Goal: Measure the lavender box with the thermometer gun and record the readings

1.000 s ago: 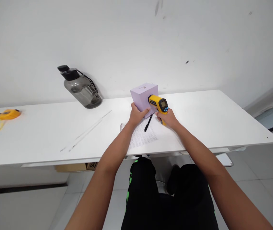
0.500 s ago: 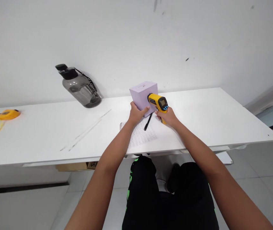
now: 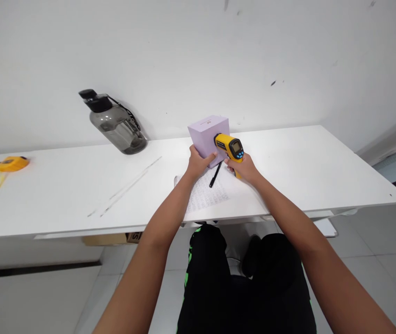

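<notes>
My left hand point(image 3: 198, 163) grips the lower left side of a pale lilac box point(image 3: 202, 137), thumb across its near face. My right hand point(image 3: 245, 168) is wrapped round the handle of a yellow and black infrared thermometer point(image 3: 226, 143). Its nose points at the box's right-hand face, touching or very close; I cannot tell which. The small screen and blue buttons face me. Under my hands lies a printed sheet of paper point(image 3: 207, 195), with a black pen point(image 3: 215, 175) on it, its far end near the box.
A grey see-through water bottle point(image 3: 118, 127) with a black lid stands against the wall on the left. Farther left lie a yellow tape measure point(image 3: 13, 163) and a dark object cut off by the frame. The white table's point(image 3: 62, 195) front edge runs just before my knees.
The whole view has shifted very slightly. My hands, the box and the thermometer keep the same places relative to one another.
</notes>
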The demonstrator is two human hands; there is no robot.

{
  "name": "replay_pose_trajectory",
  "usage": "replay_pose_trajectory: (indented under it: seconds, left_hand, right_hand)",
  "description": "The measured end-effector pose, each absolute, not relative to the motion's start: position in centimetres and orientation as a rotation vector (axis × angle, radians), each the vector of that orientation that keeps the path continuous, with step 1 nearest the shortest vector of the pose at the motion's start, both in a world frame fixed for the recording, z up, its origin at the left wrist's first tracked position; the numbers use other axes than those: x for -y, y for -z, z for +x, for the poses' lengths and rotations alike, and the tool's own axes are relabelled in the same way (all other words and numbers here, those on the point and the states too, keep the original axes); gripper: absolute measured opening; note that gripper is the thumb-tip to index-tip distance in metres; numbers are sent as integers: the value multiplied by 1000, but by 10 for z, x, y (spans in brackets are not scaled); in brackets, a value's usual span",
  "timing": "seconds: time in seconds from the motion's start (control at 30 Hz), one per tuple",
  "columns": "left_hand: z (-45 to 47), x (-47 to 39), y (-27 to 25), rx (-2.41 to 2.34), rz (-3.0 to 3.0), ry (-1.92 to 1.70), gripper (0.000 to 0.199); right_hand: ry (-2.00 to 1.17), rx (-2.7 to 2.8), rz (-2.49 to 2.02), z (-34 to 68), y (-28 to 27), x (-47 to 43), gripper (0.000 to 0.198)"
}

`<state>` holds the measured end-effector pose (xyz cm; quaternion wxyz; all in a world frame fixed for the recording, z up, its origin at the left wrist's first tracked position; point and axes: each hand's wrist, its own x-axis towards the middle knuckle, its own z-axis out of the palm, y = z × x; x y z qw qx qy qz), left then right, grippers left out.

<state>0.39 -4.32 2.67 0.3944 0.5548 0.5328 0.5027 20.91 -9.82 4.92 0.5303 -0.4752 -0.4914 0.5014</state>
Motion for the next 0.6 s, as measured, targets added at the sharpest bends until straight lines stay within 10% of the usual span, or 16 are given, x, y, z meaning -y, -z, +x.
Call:
replay_pose_trajectory:
  seconds: [0.6]
  left_hand:
    - [4,43,-34,-1267,1335,-1311,79]
  right_hand:
    - [-540,882,-1329,238,-40,80,56]
